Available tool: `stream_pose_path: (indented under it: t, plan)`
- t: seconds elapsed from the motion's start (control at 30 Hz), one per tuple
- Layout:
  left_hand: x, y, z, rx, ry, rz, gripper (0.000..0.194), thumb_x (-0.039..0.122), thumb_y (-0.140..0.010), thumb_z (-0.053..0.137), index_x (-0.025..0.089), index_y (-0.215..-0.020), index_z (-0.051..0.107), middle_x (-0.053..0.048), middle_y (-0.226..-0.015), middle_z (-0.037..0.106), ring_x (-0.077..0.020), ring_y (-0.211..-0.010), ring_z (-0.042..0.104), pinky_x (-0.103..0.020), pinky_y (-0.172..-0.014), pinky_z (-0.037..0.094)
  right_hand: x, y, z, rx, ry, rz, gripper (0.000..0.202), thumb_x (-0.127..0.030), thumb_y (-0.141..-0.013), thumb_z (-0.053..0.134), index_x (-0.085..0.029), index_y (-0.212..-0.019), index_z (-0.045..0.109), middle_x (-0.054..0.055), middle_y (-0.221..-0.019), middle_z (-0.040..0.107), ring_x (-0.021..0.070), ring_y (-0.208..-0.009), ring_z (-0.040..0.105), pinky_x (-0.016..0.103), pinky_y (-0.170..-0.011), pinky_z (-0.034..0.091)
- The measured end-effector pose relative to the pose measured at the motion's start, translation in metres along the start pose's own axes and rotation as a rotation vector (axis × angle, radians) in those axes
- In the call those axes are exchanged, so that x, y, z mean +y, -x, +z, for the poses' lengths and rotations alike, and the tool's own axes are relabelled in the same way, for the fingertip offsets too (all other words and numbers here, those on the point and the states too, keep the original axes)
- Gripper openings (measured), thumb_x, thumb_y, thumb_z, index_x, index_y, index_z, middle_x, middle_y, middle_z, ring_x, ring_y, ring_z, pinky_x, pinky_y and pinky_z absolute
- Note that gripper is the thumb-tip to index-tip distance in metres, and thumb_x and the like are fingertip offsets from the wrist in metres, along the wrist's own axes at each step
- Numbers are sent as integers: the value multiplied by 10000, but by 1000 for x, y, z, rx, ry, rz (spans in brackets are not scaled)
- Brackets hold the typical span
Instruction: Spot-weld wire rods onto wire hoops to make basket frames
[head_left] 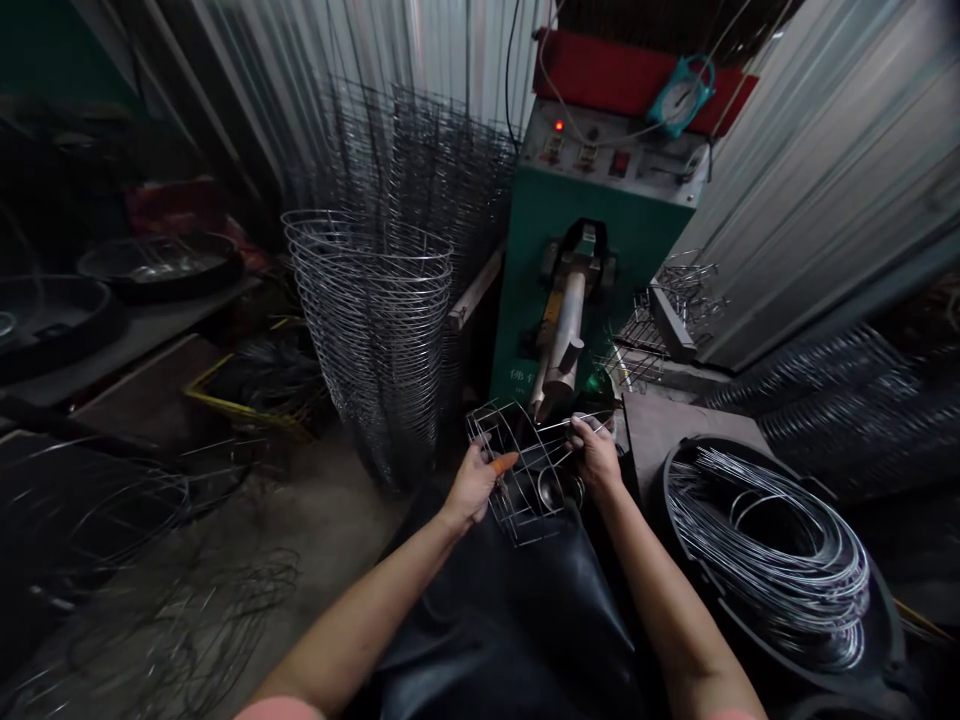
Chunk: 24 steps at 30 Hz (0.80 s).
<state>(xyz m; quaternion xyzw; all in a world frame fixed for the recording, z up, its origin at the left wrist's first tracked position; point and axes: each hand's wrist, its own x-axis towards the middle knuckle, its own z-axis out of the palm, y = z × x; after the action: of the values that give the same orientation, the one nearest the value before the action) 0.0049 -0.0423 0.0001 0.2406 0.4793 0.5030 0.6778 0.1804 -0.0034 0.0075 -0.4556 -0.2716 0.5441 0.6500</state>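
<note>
My left hand (pixel 472 485) is closed on the left side of a small wire basket (pixel 534 518), its thumb wrapped in an orange covering. On the other side my right hand (pixel 598 455) pinches a thin wire (pixel 559 428) at the frame's upper right; whether that wire is joined to the basket I cannot tell. The basket is tilted above a black apron (pixel 510 620) on my lap. Just beyond it, the metal arm (pixel 564 330) of a green spot-welding machine (pixel 525 230) points down to the wires. A round metal cup-like part (pixel 551 490) shows behind the mesh.
A tall stack of wire rings or baskets (pixel 367 320) stands left of the machine. To my right, a black tub (pixel 667 520) holds coiled wire (pixel 780 560). Welded wire pieces (pixel 675 300) lie beside the machine. A yellow-rimmed crate (pixel 202 385) and loose wire are on the left.
</note>
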Motion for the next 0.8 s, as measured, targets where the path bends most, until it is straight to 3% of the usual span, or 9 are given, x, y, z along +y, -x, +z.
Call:
stream_pose_path:
  t: [0.8]
  plan:
    - [6,-11,10,56,-2,-37,620,125,-633,725,128,-1153,388,73,-632,435,-36,-411,388,-177,-329,316,1,-19,-2,14,46,19,294,-291,-499,768,-160,-663,562,-61,-551,538,9,-373,332,145,-353,346]
